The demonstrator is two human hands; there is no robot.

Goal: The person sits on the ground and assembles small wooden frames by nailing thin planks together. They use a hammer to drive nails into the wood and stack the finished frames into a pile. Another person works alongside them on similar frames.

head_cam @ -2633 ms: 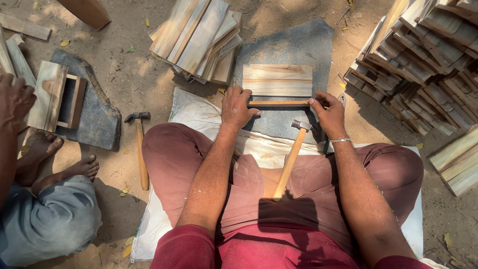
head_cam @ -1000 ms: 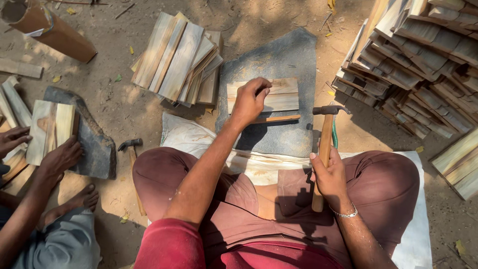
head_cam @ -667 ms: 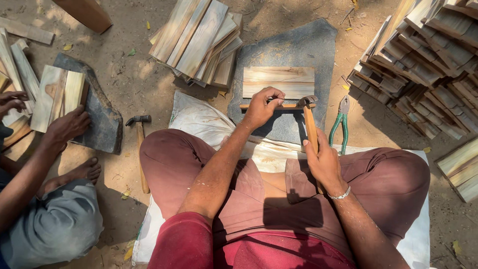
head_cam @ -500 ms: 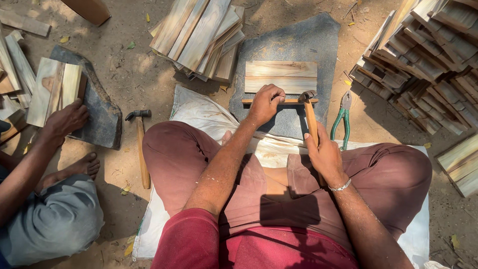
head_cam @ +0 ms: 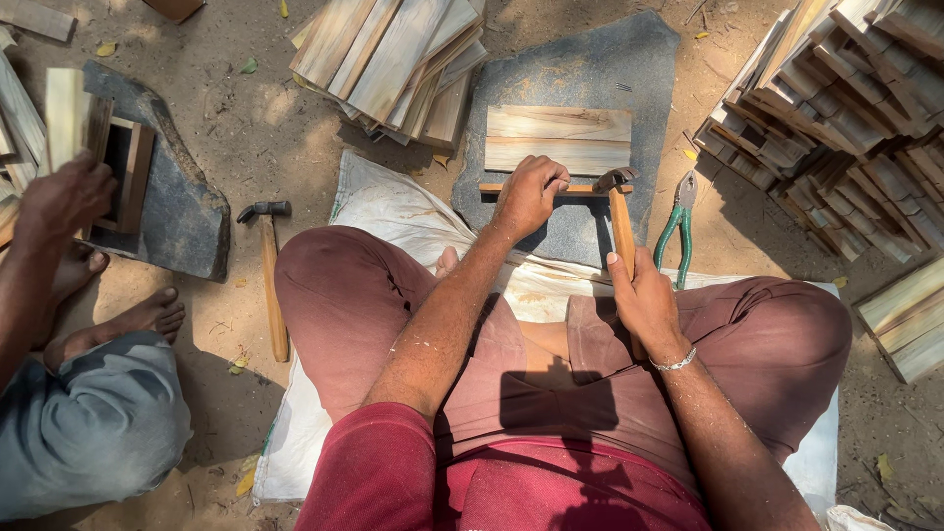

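Head view: spare hammer (head_cam: 268, 258) lies left, left hand (head_cam: 529, 194) fingers pinch the thin strip (head_cam: 590, 188) on the slate slab (head_cam: 570, 74), right hand (head_cam: 644, 300) fingers grip the hammer (head_cam: 620, 211), now lowered onto the strip
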